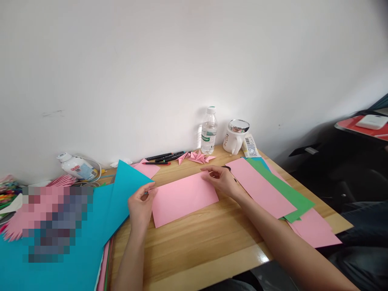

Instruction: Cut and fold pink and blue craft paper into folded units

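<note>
A pink rectangular sheet of paper (184,199) lies between my two hands over the wooden table (188,246). My left hand (142,202) pinches its upper left corner between thumb and fingers. At the upper right corner, my right hand (220,180) grips the sheet in the same way. Behind the sheet, near my right hand, sit small folded pink paper pieces (198,157). To the right of my right hand, a pink strip of paper (262,188) rests over a green sheet (298,202).
Pens (169,157), a water bottle (209,131) and a white mug (235,137) stand or lie along the wall. Large blue sheets (118,198) cover the left side, with a white bottle (77,166) behind. A red surface (348,122) is at the far right.
</note>
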Action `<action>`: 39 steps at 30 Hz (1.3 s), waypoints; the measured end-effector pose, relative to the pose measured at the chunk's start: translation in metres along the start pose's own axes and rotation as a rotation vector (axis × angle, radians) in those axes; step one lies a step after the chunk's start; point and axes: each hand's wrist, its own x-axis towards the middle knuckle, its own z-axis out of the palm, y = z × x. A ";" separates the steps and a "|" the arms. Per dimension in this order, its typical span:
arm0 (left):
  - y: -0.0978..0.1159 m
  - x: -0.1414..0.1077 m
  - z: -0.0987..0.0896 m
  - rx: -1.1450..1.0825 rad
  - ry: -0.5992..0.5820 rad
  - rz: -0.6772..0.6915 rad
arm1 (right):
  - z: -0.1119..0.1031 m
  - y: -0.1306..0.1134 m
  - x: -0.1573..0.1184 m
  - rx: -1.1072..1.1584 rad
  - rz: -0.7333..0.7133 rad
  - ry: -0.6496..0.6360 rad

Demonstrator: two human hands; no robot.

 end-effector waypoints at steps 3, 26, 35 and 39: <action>-0.003 0.001 -0.001 0.086 0.009 0.072 | 0.000 -0.001 -0.001 -0.063 -0.058 0.007; 0.004 -0.069 -0.052 0.534 -0.436 0.718 | -0.029 -0.026 -0.066 -0.661 -0.587 -0.362; 0.005 -0.085 -0.036 0.915 -0.729 0.897 | -0.021 -0.038 -0.098 -0.885 -0.495 -0.601; 0.006 -0.090 -0.026 0.960 -0.819 0.809 | -0.004 -0.038 -0.108 -0.963 -0.513 -0.598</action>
